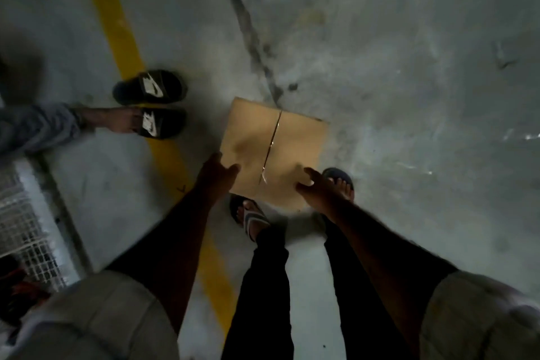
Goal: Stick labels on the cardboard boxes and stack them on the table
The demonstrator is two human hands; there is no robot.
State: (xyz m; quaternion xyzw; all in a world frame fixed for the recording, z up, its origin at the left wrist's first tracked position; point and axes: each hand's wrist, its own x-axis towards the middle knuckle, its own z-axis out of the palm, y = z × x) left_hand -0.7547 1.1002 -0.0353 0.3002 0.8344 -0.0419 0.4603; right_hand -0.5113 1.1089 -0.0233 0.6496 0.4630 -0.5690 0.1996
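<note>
A brown cardboard box (271,149) lies on the grey concrete floor in the middle of the head view, its top flaps closed with a strip of clear tape down the seam. My left hand (217,174) is at the box's near left edge, thumb over the top. My right hand (314,188) is at the near right corner with fingers spread on the top. Both arms stretch down toward it. The frame is blurred, so the grip is unclear. No label shows on the box top.
Another person's feet in black slides (150,105) stand left of the box. My own sandalled feet (251,218) are just behind it. A yellow floor line (117,35) runs diagonally at left. A white wire mesh rack (26,225) stands at the left edge.
</note>
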